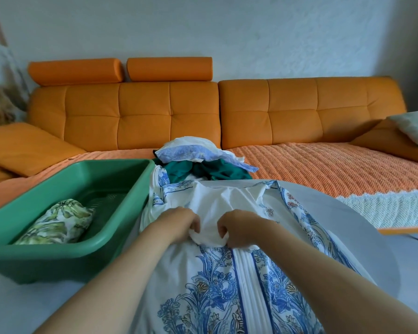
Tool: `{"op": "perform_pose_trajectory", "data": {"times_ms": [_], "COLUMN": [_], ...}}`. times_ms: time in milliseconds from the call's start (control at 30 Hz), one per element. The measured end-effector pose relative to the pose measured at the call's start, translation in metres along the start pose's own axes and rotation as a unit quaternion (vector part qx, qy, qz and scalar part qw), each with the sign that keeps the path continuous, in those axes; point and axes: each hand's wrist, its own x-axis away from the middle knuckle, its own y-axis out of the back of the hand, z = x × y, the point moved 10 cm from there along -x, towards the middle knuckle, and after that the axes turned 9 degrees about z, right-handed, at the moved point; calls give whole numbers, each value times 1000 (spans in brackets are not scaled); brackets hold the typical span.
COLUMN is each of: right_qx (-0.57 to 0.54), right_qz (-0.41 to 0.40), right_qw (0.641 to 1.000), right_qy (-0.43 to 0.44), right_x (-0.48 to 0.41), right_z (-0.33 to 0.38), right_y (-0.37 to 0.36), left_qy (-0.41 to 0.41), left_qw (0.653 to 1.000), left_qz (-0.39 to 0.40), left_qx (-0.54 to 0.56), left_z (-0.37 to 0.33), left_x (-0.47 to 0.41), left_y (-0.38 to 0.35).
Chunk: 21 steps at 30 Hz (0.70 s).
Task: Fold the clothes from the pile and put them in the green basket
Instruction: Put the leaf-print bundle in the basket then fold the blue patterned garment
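Found printed garment (215, 285) spread over the table (362, 237), nearest. Held at its white turned-back edge by left hand (184, 222) and right hand (239, 227), close together, both clenched on the cloth. Judged light, limp, prone to slide; best pinched along seams. Beyond: green basket (46, 263) at left, one folded bundle (58, 220) inside; pile (203, 162) behind, on sofa (299, 112).

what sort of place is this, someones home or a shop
Probably a home living room: a long orange leather sofa with a woven orange throw, a green plastic laundry basket, and a loose pile of clothes. The left hand and right hand grip a white and blue floral garment.
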Motion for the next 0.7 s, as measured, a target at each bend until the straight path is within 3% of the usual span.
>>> {"op": "perform_pose_trajectory", "data": {"times_ms": [100,200,267,333,367,433,500,567,633,700], "right_qx": [88,157,134,24,-42,-166,-319,-414,-330,-219], "right_qz": [-141,-285,-251,-57,29,97,51,-57,-168,-206], "right_qw": [986,945,957,996,996,978,944,908,926,940], "right_qy": [-13,39,59,63,68,79,63,11,-79,-161], "right_x": [1,13,11,-3,-2,2,-1,-8,-13,-19], "right_z": [-3,10,10,4,4,2,-15,-48,-87,-115], "right_y": [34,58,50,10,-9,-21,-5,20,41,46], "left_qy": [23,30,36,30,22,12,16,31,50,71], "left_qw": [989,968,976,997,1000,993,986,982,977,972], "left_qz": [-137,-248,-212,-71,7,103,90,11,-69,-125], "left_qx": [-39,-14,-8,-10,2,64,138,184,195,186], "left_z": [-3,1,8,13,16,17,18,23,29,34], "left_x": [2,7,-2,-19,-24,-24,-24,-27,-33,-43], "left_y": [25,50,46,18,1,-16,-5,17,34,45]}}
